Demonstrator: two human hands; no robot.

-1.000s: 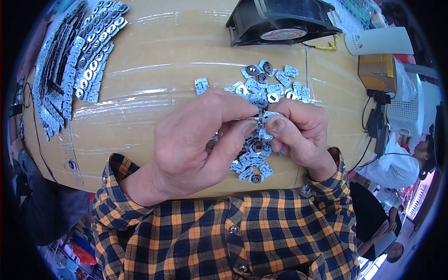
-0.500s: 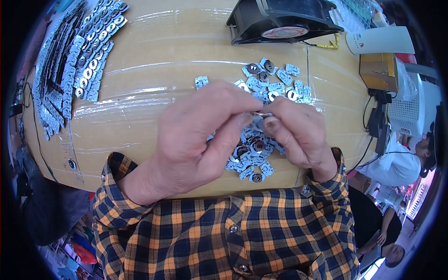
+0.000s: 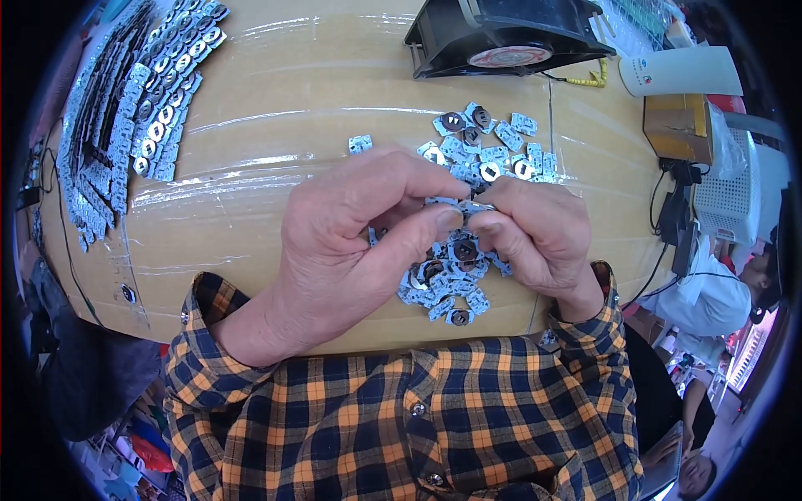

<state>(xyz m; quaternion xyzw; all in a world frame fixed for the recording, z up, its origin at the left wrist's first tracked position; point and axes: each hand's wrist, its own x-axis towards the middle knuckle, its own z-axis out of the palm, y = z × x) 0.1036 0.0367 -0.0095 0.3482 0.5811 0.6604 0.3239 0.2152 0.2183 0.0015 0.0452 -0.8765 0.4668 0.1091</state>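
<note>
Above a loose pile of small light-blue circuit boards point(image 3: 447, 292), my two hands meet at their fingertips. My left hand point(image 3: 351, 242) is closed, thumb and forefinger pinching one end of a small circuit board point(image 3: 477, 206). The other end is gripped between the thumb and curled forefinger of my right hand point(image 3: 539, 238). Fingers cover most of the held board, so its full shape is hidden. Many of the boards in the pile carry round dark or silvery discs. One single board point(image 3: 360, 144) lies apart, just beyond my left hand.
Joined strips of similar boards point(image 3: 159, 125) are stacked at the far left. A black fan point(image 3: 510, 37) stands at the back, with a white cup point(image 3: 681, 72), a cardboard box point(image 3: 677, 128) and a white basket point(image 3: 728, 200) to the right. Other people sit beyond the right edge.
My fingertips have shifted slightly, and my left forefinger and thumb now stand a little wider apart. The right hand has edged slightly rightward. The pile looks unchanged.
</note>
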